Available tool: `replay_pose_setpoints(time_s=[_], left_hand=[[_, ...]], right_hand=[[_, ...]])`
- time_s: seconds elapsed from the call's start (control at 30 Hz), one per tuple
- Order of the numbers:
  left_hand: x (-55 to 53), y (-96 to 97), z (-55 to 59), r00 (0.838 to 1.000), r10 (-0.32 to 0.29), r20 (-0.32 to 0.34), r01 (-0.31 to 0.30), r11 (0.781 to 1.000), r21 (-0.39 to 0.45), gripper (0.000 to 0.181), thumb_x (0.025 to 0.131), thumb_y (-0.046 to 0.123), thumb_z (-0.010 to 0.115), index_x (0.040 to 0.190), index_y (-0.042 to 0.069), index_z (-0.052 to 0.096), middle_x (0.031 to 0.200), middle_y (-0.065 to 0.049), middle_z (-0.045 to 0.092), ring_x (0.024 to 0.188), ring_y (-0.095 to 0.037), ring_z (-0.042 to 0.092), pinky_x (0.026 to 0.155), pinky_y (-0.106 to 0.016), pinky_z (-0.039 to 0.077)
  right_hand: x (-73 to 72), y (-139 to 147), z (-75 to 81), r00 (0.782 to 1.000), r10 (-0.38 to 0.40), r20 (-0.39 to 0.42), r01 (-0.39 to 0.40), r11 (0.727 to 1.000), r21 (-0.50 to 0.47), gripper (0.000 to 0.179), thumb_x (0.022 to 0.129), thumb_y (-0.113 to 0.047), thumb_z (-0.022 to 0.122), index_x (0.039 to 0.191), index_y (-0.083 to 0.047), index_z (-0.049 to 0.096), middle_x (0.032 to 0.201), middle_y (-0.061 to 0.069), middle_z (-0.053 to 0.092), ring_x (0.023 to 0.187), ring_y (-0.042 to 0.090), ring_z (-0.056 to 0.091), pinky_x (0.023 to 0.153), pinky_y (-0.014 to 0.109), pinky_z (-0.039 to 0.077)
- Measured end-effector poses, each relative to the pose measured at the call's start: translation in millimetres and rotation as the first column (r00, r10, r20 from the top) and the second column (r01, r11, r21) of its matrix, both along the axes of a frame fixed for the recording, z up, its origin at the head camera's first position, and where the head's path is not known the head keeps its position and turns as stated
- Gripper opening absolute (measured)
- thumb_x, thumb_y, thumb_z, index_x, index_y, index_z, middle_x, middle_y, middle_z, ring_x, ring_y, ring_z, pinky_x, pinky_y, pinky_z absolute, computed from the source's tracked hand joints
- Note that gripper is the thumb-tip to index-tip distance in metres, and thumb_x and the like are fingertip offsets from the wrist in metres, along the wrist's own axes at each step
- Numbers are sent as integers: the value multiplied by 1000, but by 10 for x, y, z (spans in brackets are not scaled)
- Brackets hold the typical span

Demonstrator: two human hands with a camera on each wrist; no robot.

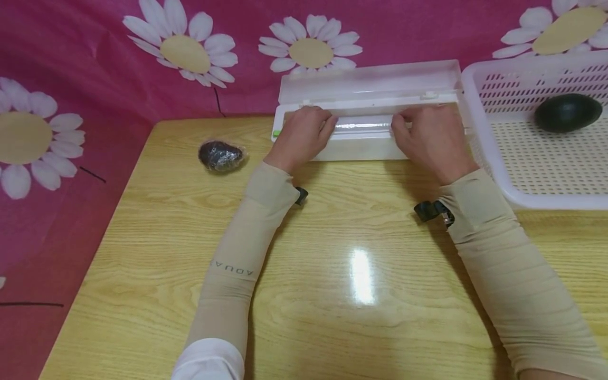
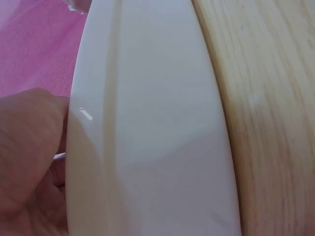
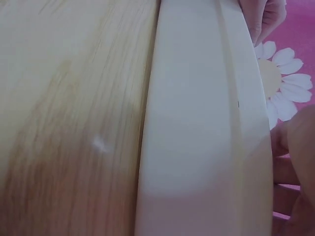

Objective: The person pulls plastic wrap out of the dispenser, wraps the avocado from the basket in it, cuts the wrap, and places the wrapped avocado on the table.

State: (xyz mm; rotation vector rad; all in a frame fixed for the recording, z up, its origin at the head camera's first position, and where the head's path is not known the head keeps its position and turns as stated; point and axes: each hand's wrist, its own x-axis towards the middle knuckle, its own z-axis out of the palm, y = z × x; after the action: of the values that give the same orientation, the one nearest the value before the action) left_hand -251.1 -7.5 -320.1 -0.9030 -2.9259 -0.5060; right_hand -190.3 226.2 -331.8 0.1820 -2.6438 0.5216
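Note:
A white cling film dispenser box (image 1: 361,149) lies along the back of the table with its lid (image 1: 370,82) raised. Inside is a shiny roll of cling film (image 1: 363,125). My left hand (image 1: 305,134) bends over the left part of the box, thumb and fingers pinching at the film. Over the right part, my right hand (image 1: 429,134) pinches at the film likewise, fingers curled. In the left wrist view the box's front wall (image 2: 162,108) hides the left fingertips; in the right wrist view the wall (image 3: 197,113) hides the right ones.
A dark, film-wrapped oval object (image 1: 220,156) sits on the table left of the box. Against the box's right end stands a white plastic basket (image 1: 499,179), with a dark green oval object (image 1: 567,113) in it. A flowered magenta cloth (image 1: 252,95) hangs behind.

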Motion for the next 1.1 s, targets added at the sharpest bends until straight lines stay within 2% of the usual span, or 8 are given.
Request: replay_pose_setpoints(time_s=[0.17, 0.37, 0.43, 0.57, 0.73, 0.9, 1.0, 1.1], left_hand=[[4, 0, 25, 1000, -5, -7, 5, 1000, -16, 38, 104, 34, 41, 103, 11, 71, 101, -5, 72, 110, -24, 63, 96, -38, 47], [9, -1, 46, 999, -27, -36, 25, 999, -34, 41, 104, 35, 39, 83, 11, 64, 71, -2, 56, 91, -24, 62, 85, -38, 47], [7, 5, 54, 999, -29, -33, 28, 999, -36, 42, 105, 35, 38, 80, 11, 61, 70, -3, 54, 90, -24, 60, 84, -38, 46], [-3, 22, 55, 1000, 0, 10, 0, 1000, -25, 40, 104, 34, 40, 90, 10, 69, 87, -6, 67, 102, -24, 61, 91, -38, 47], [-3, 28, 43, 999, 43, 26, -43, 999, 17, 36, 102, 32, 44, 110, 10, 72, 103, -6, 68, 100, -21, 59, 88, -35, 48], [-2, 15, 53, 1000, 27, -4, -27, 1000, 15, 38, 102, 31, 42, 78, 11, 63, 72, -2, 52, 73, -17, 48, 71, -30, 39], [4, 6, 61, 1000, 17, 3, -17, 1000, -10, 45, 103, 36, 41, 64, 14, 47, 63, 1, 41, 66, -15, 42, 68, -29, 34], [11, 1, 60, 999, 6, 45, -5, 1000, -27, 53, 102, 45, 40, 57, 16, 38, 57, 2, 33, 60, -14, 35, 63, -28, 30]], right_hand=[[15, -17, 35, 998, -9, 68, 7, 999, 34, 48, 99, -31, 40, 72, -5, 71, 55, 15, 53, 63, 36, 49, 59, 44, 34], [45, -26, 78, 986, 6, 166, -19, 997, 78, 53, 101, -36, 34, 100, -4, 76, 56, 19, 56, 66, 40, 54, 63, 48, 41], [51, -26, 85, 987, 10, 162, -26, 995, 94, 54, 102, -35, 33, 96, -3, 76, 56, 19, 55, 66, 42, 56, 64, 50, 42], [49, -24, 69, 993, 5, 121, -13, 998, 69, 51, 100, -29, 37, 70, -1, 69, 52, 14, 50, 60, 38, 52, 55, 44, 36], [32, -16, 30, 998, 6, 57, -6, 1000, -11, 41, 95, -22, 43, 81, 1, 73, 66, 19, 64, 65, 35, 56, 58, 43, 40], [17, -4, 21, 1000, 3, -5, -3, 1000, 10, 45, 93, -20, 45, 57, 1, 62, 56, 18, 58, 63, 37, 56, 63, 47, 41], [16, 3, 20, 998, -13, 63, 12, 1000, 19, 56, 96, -27, 43, 44, -7, 44, 45, 8, 40, 53, 30, 44, 53, 38, 31], [26, 17, 25, 991, -20, 132, 16, 999, 29, 66, 99, -39, 42, 41, -7, 48, 43, 5, 38, 53, 28, 43, 51, 34, 26]])
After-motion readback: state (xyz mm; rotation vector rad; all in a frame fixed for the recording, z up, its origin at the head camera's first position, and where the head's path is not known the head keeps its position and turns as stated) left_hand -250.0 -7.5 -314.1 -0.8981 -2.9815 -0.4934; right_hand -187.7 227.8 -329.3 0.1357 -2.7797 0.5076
